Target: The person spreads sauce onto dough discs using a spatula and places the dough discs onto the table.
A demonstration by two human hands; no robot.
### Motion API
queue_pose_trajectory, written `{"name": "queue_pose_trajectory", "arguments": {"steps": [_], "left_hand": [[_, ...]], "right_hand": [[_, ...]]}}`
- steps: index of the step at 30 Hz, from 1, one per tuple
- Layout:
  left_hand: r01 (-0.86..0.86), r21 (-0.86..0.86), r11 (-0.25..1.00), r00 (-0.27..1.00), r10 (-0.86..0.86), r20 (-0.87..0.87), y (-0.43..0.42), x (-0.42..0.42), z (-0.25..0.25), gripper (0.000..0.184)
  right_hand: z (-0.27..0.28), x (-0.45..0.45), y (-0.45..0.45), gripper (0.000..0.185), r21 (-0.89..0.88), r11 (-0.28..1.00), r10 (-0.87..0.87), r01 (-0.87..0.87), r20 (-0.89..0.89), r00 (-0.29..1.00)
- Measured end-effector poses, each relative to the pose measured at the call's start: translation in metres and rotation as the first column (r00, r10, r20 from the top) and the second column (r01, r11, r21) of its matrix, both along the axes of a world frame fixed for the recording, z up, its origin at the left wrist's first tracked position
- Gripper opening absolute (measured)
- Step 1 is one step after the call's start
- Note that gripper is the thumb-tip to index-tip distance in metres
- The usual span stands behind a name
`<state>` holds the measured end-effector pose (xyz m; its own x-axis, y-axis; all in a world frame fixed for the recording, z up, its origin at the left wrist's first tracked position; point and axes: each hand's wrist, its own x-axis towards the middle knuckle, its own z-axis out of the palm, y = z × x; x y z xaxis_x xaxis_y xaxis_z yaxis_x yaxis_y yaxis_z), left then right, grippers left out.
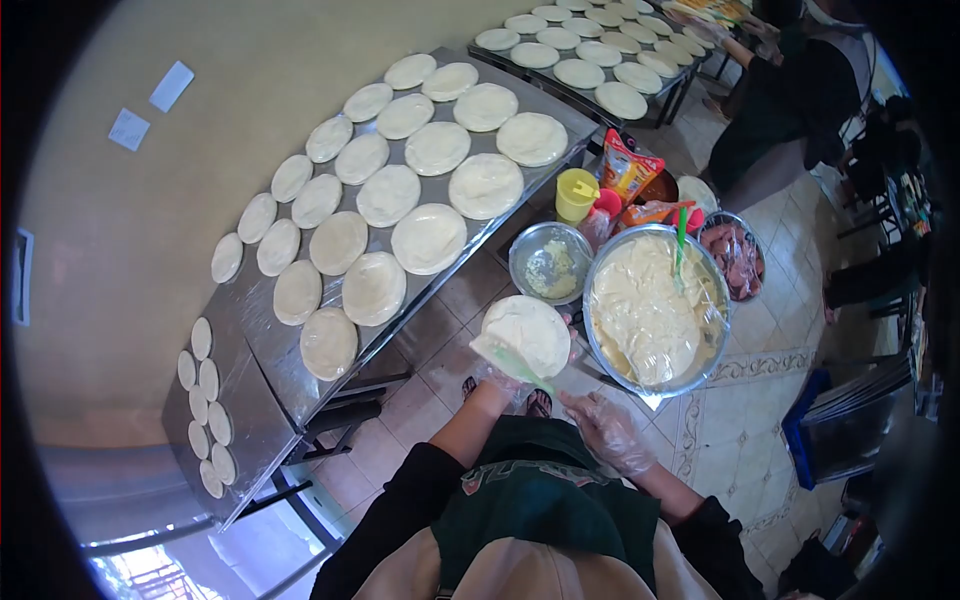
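Observation:
My left hand (510, 384), in a clear plastic glove, holds up a round flat dough disc (527, 333) spread with something white. Its fingertips show at the disc's right edge, while most of the palm is hidden beneath. Closed around the handle end of a pale green spatula (522, 368) is my right hand (612, 432), also gloved. The spatula's blade lies over the lower left edge of the disc, coated in white. Just beyond stands a large metal bowl of creamy white mixture (645, 310), with a green-handled utensil (681, 240) in it.
Rows of topped dough rounds (388, 196) cover the metal table (560, 110) at left. A smaller metal bowl (520, 275), a yellow cup (576, 195), an orange packet (630, 168) and a bowl of pinkish pieces (733, 258) surround the big bowl. Another person (790, 100) works at a further table.

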<state>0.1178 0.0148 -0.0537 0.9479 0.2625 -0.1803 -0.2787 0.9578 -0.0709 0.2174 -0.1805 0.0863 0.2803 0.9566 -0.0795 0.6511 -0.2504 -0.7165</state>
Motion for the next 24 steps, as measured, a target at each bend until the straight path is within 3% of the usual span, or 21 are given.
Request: {"name": "queue_pose_trajectory", "arguments": {"steps": [2,4,5,6,7,9,13,15,19,21,22,24], "left_hand": [[-0.004,0.032,0.999,0.996,0.007,-0.094,0.003,-0.005,0.007,0.082],[0.027,-0.007,1.0,0.992,-0.026,0.12,0.004,-0.011,0.001,0.085],[0.017,-0.005,1.0,0.992,-0.016,0.122,0.005,-0.011,-0.003,0.085],[0.028,-0.015,0.999,0.988,-0.026,0.155,0.006,-0.011,-0.008,0.086],[0.041,-0.021,0.999,0.981,-0.036,0.189,0.009,-0.01,-0.004,0.087],[0.01,0.061,0.998,0.969,-0.024,0.245,0.009,-0.018,0.003,0.088],[-0.013,0.083,0.996,0.998,0.007,0.068,0.01,-0.03,0.003,0.088],[-0.026,0.119,0.993,0.947,-0.014,0.321,0.014,-0.029,0.004,0.082],[-0.065,0.087,0.994,0.941,0.032,0.337,0.013,-0.035,0.02,0.078],[-0.159,0.088,0.983,0.98,0.168,-0.106,0.016,-0.043,0.03,0.079],[-0.166,-0.081,0.983,0.979,0.174,0.107,0.019,-0.045,0.029,0.078],[-0.182,-0.095,0.979,0.968,0.195,0.16,0.022,-0.044,0.033,0.077]], "right_hand": [[0.007,0.011,0.001,0.03,0.137,0.99,0.074,-0.043,-0.225,0.972],[0.002,0.02,0.007,0.029,0.132,0.991,0.031,0.0,-0.231,0.973],[0.007,0.023,0.016,0.028,0.128,0.99,-0.022,0.053,-0.236,0.972],[0.019,0.025,0.025,0.029,0.025,0.998,-0.046,0.051,-0.167,0.985],[0.019,0.024,0.027,0.029,0.032,0.999,-0.035,0.041,-0.163,0.986],[0.017,0.022,0.03,0.029,0.204,0.966,0.163,-0.157,-0.014,0.987],[0.035,0.027,0.038,0.03,0.193,0.946,0.299,-0.26,-0.213,0.93],[0.032,0.031,0.046,0.03,0.168,0.974,0.177,-0.152,-0.146,0.973],[0.022,0.033,0.045,0.029,0.171,0.945,0.281,-0.278,0.009,0.96],[0.041,0.038,0.041,0.028,0.144,0.918,0.392,-0.37,-0.173,0.904],[0.04,0.039,0.044,0.028,0.144,0.915,0.399,-0.378,-0.172,0.901],[0.036,0.043,0.055,0.027,0.265,0.944,0.251,-0.198,-0.186,0.95]]}}
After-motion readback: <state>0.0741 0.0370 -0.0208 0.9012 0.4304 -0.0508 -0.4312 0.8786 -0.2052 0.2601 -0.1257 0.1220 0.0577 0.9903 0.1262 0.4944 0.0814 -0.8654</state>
